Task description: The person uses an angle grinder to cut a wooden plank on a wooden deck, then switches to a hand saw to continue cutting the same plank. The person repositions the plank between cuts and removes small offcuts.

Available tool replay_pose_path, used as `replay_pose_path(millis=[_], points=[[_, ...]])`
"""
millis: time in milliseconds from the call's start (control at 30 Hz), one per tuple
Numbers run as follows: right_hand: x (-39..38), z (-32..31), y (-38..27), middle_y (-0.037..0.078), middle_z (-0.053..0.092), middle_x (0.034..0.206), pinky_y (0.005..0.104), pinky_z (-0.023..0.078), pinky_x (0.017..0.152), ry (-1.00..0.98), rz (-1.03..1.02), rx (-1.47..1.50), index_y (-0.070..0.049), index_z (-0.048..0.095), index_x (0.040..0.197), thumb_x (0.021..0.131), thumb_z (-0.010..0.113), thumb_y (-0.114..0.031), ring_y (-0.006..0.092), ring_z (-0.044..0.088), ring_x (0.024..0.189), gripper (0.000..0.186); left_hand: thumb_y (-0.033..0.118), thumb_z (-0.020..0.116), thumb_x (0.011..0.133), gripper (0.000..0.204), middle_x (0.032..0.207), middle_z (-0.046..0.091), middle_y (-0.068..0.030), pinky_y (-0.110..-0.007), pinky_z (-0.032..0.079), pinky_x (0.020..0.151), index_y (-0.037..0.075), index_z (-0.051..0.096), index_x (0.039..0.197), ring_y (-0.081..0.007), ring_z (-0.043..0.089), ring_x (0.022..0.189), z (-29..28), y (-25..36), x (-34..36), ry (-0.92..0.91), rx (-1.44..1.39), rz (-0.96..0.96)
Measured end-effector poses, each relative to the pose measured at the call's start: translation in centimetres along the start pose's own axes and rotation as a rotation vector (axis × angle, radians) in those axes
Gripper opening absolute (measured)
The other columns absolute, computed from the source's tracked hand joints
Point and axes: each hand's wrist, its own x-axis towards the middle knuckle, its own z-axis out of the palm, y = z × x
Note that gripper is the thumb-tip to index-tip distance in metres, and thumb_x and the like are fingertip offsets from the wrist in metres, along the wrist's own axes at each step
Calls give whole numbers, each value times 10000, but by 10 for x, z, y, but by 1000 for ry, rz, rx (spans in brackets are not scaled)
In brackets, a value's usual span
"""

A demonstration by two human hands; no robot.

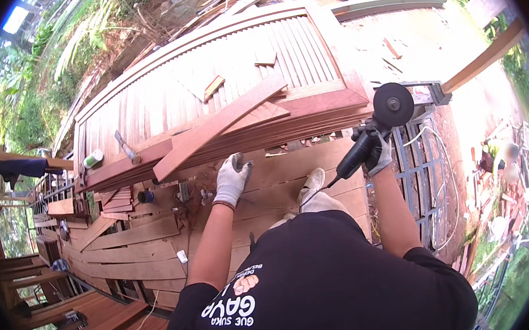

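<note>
My right hand [377,149], in a white glove with dark fingers, is wrapped round the black body of an angle grinder [355,158]. Its dark round disc [393,105] points away from me, beside the right end of a stack of louvred wooden door panels [310,107]. A cord runs from the tool's near end toward my body. Nothing shows in my left hand [233,179], gloved the same way; its fingers are loosely curled and slightly apart, just short of the panels' near edge. Close by, a reddish plank [220,128] lies slantwise across the top panel.
A hammer [127,147] and a white-green can [93,158] rest on the panel's left part, with wood offcuts [214,88] farther right. Below are floor planks [140,254] with gaps between them. At right stands a blue-grey metal frame [420,176] beside a pale cable [444,149].
</note>
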Motion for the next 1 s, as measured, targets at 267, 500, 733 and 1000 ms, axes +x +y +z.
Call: replay_pose_path(millis=[267, 500, 733, 1000], points=[[80, 45, 14, 129, 664, 950, 442, 617, 784, 77, -87, 41, -49, 560, 1210, 808, 818, -174, 307, 701, 838, 493, 292, 749, 883, 452, 1221, 675, -166, -398, 507, 1007, 16, 660, 1229, -315, 639, 1161, -26, 8, 58, 116, 139, 19], [88, 68, -38, 131, 697, 914, 409, 620, 725, 17, 142, -245, 20, 622, 1106, 836, 773, -86, 278, 714, 779, 327, 294, 786, 831, 494, 1224, 655, -164, -441, 454, 1055, 52, 646, 1238, -348, 589, 1192, -40, -21, 100, 168, 264, 72], [57, 57, -31, 98, 676, 861, 392, 619, 621, 89, 423, -494, 0, 626, 1116, 835, 770, -65, 237, 700, 697, 322, 385, 790, 798, 694, 1419, 528, -170, -487, 317, 1175, 91, 545, 1376, -370, 426, 1380, -51, -31, 135, 61, 475, 128], [7, 48, 28, 122, 694, 857, 421, 615, 669, 161, 503, -414, -4, 637, 1102, 856, 770, -152, 260, 712, 714, 317, 548, 790, 767, 941, 1494, 440, -178, -504, 210, 1218, 91, 426, 1505, -354, 339, 1441, -79, -67, 156, -87, 575, 212]])
